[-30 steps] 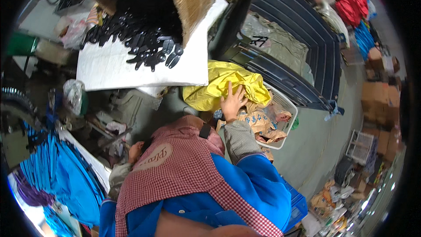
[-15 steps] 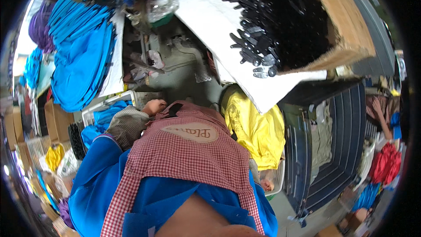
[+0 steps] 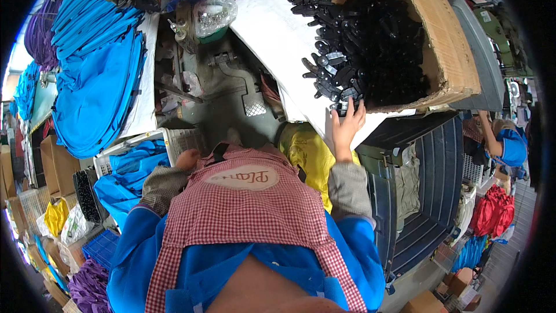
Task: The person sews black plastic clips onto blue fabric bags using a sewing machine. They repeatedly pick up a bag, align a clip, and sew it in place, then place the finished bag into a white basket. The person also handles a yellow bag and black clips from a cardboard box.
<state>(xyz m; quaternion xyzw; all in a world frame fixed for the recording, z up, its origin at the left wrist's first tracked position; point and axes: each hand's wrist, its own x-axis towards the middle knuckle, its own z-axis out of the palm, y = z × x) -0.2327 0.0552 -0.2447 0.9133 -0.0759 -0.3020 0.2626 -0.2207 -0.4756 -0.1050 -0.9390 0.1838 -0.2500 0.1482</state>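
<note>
My right hand (image 3: 347, 122) reaches to the edge of a heap of small black plastic parts (image 3: 337, 73) on a white board (image 3: 272, 43). Its fingers are apart, with the tips at the nearest pieces. The heap spills from a cardboard box (image 3: 447, 46) lying on its side. My left hand (image 3: 187, 159) is low beside my checked apron (image 3: 241, 208), near a white plastic basket (image 3: 183, 138) with blue fabric; its fingers are too small and partly hidden to tell their state. A yellow bundle (image 3: 305, 153) lies below the board's edge.
Stacks of blue fabric (image 3: 92, 90) stand at left, near a metal foot pedal (image 3: 253, 103) on the floor. A large dark plastic bin (image 3: 435, 177) is at right. Beyond it are a red bundle (image 3: 492, 211) and a co-worker in blue (image 3: 512, 145).
The view has swung rightward since a second ago. My right hand has left the yellow bundle and moved up to the black parts. My left hand stays low by the apron.
</note>
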